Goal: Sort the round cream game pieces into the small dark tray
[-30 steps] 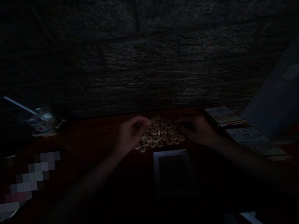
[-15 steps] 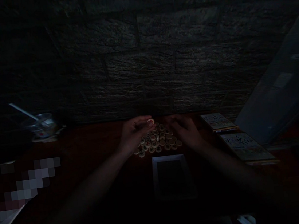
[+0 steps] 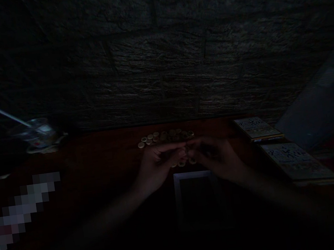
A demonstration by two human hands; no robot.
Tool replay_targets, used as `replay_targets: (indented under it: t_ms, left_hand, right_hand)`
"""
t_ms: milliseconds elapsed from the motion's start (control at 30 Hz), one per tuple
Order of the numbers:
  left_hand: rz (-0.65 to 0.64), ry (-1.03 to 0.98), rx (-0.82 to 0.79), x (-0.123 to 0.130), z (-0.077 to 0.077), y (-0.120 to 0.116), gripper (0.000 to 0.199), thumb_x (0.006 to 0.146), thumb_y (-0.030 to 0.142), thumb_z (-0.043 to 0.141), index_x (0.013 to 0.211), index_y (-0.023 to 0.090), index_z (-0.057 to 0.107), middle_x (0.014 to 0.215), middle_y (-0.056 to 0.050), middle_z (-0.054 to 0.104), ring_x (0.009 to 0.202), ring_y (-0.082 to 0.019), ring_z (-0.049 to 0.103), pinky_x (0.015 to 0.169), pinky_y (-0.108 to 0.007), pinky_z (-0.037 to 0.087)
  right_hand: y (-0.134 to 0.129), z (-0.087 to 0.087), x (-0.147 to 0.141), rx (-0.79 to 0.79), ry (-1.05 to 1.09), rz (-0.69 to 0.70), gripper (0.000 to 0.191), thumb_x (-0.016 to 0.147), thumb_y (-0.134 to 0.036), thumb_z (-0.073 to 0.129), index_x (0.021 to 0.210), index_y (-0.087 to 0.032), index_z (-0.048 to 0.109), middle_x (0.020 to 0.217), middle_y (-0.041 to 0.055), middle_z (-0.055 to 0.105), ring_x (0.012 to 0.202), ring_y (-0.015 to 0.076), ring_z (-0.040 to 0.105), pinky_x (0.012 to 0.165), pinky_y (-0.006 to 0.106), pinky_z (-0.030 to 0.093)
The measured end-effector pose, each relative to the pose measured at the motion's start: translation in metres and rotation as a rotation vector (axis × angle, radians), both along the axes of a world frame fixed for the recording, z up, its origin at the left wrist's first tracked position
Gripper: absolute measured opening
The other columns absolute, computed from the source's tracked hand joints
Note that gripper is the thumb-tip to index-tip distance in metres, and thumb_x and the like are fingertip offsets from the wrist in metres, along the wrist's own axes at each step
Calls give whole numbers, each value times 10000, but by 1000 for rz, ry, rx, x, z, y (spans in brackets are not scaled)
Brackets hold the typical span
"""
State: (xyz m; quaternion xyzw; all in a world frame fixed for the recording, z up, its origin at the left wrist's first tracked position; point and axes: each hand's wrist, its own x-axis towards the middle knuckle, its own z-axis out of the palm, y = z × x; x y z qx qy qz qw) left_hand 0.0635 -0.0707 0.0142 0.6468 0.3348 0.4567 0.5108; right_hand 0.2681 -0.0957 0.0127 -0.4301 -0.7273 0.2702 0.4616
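My left hand and my right hand meet at the fingertips above the pile of round Chinese chess pieces. The left fingers are pinched, as they were around one piece a moment ago; that piece is mostly hidden now. Curled inward too, the fingers of the right hand touch the left ones, and what they grip is too dark to make out. Several pieces show behind the hands, and a few more below the fingers. Nearer to me lies a dark rectangular tray or frame with a pale rim.
A clear cup with a white straw stands at the back left. Two flat boxes or books, the farther one and the nearer one, lie at the right. A stone block wall rises behind the table.
My hands have come together from either side of the pile, with the left carrying a chess piece toward the right. The view has shifted slightly.
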Motion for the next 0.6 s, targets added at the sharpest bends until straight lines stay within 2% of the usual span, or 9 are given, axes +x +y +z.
replay_targets:
  t_ms: [133,300,400,500,600]
  left_hand:
    - [-41,-43,-39,4,-1,-9,287,872,352,747,1124,219,786,1003,-66,823,881,-255,799,833,-411,677]
    - [-13,-57,15,2,-5,-6,230,850,304,766,1071,244,789,977,-42,824,830,-229,796,783,-371,676]
    - [21,-18,28,1,-12,-3,210,859,301,763,1055,230,779,928,-42,821,800,-216,788,744,-344,666]
    - [3,30,44,3,-16,-2,158,866,312,758,990,216,777,908,-47,815,818,-208,782,757,-324,653]
    - [-14,30,50,6,-16,-4,128,860,305,760,938,204,771,917,-54,813,843,-202,779,774,-305,641]
  right_hand:
    - [-3,-5,-4,-1,46,-2,212,891,-339,744,1083,-251,756,909,22,798,779,175,752,712,271,596]
    - [-2,-7,-7,-56,196,6,170,866,-353,768,1005,-258,794,938,33,817,789,199,775,722,305,633]
    - [-3,-5,-9,-83,263,15,151,840,-356,793,956,-258,804,886,27,819,751,196,775,691,296,636]
    - [-3,-4,-9,-91,241,5,141,855,-374,776,927,-259,814,824,23,810,704,194,760,649,293,626]
    - [-3,-6,-7,-81,197,12,146,903,-364,728,944,-262,823,828,24,809,715,189,758,672,292,623]
